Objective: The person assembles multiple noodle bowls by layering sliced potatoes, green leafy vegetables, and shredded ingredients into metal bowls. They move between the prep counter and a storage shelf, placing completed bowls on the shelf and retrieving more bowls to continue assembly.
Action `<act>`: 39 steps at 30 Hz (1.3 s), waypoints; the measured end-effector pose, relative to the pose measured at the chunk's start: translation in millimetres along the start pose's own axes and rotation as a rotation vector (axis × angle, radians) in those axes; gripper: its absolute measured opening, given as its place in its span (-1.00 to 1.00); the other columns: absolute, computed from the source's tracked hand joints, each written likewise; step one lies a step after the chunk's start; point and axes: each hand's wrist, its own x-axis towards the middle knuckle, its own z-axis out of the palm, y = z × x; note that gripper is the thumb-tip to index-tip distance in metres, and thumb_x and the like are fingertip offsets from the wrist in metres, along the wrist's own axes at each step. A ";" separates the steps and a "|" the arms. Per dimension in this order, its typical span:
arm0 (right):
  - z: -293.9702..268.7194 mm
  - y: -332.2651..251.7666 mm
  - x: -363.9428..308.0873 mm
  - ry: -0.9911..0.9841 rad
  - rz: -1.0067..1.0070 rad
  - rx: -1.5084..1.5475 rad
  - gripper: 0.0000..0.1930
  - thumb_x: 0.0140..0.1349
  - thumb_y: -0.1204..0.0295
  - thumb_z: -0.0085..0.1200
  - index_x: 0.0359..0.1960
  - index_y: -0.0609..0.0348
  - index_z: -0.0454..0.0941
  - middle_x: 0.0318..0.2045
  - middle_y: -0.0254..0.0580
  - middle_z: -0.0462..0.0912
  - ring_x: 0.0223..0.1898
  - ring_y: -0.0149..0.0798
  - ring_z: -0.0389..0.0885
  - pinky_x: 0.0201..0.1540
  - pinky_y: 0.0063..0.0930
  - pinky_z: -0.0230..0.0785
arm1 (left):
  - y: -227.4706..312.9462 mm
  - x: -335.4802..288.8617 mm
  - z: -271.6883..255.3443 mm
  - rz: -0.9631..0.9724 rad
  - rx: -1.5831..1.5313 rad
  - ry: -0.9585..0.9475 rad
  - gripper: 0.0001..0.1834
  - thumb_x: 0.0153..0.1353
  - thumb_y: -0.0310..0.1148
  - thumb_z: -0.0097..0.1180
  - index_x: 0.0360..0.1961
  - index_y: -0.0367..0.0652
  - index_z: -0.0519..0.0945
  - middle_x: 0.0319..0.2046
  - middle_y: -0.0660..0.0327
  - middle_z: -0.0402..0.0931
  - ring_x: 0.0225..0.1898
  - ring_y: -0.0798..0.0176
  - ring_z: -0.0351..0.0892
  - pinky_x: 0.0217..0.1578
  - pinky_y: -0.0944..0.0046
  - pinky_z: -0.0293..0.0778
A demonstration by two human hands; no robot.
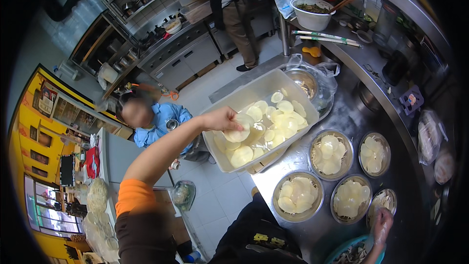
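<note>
My left hand (222,120) is closed around a few thin, pale round potato slices (238,129). It is over the near left part of a translucent plastic tub (215,154), where more slices (286,120) lie in liquid. On the steel counter at the right stand several metal bowls (280,211), most with pale slices laid over thin strips. My right hand (382,226), in a thin clear glove, is at the nearest right bowl (392,198), which holds pale strips. Its fingers look curled together, and anything between them is hidden.
A teal basin (333,256) with dark and pale strips stands by my right forearm. Behind the tub are a metal bowl in a plastic bag (328,80) and a raised steel shelf with a white bowl (312,18). A child (166,122) is beyond my left arm; another person (232,10) stands farther back.
</note>
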 end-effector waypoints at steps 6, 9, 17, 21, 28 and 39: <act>17.4 -43.5 15.6 0.000 -0.061 0.020 -0.95 0.04 0.59 0.01 -0.47 0.33 0.48 -0.50 0.05 0.54 -0.41 0.02 0.53 -0.26 -0.25 0.35 | 19.6 10.3 3.2 0.107 0.255 0.196 -0.68 0.07 -0.41 0.20 -0.15 -0.34 0.53 -0.45 0.10 0.60 -0.41 0.19 0.60 -0.37 0.25 0.52; 22.1 -59.5 20.3 -0.007 -0.122 0.000 -0.95 0.03 0.60 0.01 -0.46 0.33 0.49 -0.49 0.07 0.54 -0.39 0.06 0.53 -0.26 -0.22 0.35 | 38.5 41.2 22.8 0.181 0.756 0.461 -0.56 0.07 -0.50 0.03 0.03 -0.35 0.40 -0.43 -0.06 0.58 -0.39 -0.04 0.59 -0.37 0.11 0.53; 15.3 -49.0 4.2 -0.057 -0.023 -0.085 -0.93 0.04 0.58 0.05 -0.43 0.33 0.53 -0.45 0.08 0.57 -0.36 0.06 0.56 -0.22 -0.22 0.38 | 55.4 119.5 75.5 0.644 0.856 0.214 -0.33 0.06 -0.46 0.02 0.24 0.01 0.17 -0.01 -0.10 0.38 -0.08 -0.09 0.45 -0.14 0.06 0.49; 10.7 -36.3 -10.6 -0.031 0.050 -0.118 -0.91 0.03 0.57 0.07 -0.42 0.33 0.55 -0.45 0.06 0.59 -0.38 0.03 0.57 -0.23 -0.25 0.39 | 54.8 113.9 93.6 0.589 0.848 0.110 -0.10 -0.08 -0.26 0.24 0.32 0.16 0.10 0.24 -0.10 0.07 0.20 -0.20 0.16 0.11 -0.08 0.30; 22.5 -37.3 -14.2 -0.046 0.049 -0.113 -0.90 0.03 0.57 0.07 -0.40 0.32 0.56 -0.45 0.02 0.60 -0.38 -0.03 0.58 -0.23 -0.28 0.40 | 76.4 117.4 85.4 0.491 0.980 0.042 -0.27 -0.11 -0.14 0.25 0.18 0.20 0.31 0.14 -0.01 0.23 0.07 -0.17 0.36 -0.20 0.04 0.50; 19.7 -58.4 -7.9 -0.052 0.070 -0.136 -0.86 0.12 0.50 0.02 -0.42 0.38 0.53 -0.54 0.04 0.55 -0.48 -0.13 0.54 -0.33 -0.33 0.35 | 47.6 123.8 35.4 0.328 -0.167 0.279 -0.71 0.13 -0.45 0.13 -0.08 -0.17 0.55 -0.36 0.08 0.61 -0.39 0.23 0.63 -0.51 0.26 0.56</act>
